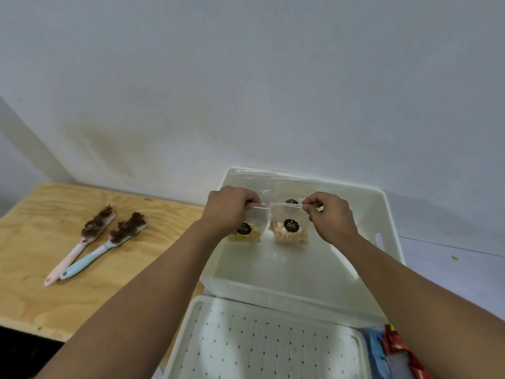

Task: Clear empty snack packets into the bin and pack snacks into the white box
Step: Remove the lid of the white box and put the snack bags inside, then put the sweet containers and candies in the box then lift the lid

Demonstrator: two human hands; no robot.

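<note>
Labels on the clear snack bags are too small and blurry to read properly, just round black stickers. The left hand point(229, 207) covers part of its bag, and the bright wrappers point(393, 351) at the bottom right corner are cut off by the frame and the right forearm, so no idea how many there are. There's also at least one more clear packet point(273, 181) lying against the box's far wall, hard to make out.

Setting is a light plywood table point(35, 214) against a plain white wall. Two spatulas point(93, 242), one pink and one blue handle, lie side by side near the table's left edge with dark brown gunk on the blades. A white dotted lid point(262, 340) sits at the near edge.

Both hands hang over the open white box point(393, 236). The left pinches the top strip of the left snack bag point(250, 228); the right hand point(332, 218) pinches the top strip of the right snack bag point(289, 228). Both bags dangle below the fingers, down inside the box, just beside each other.
</note>
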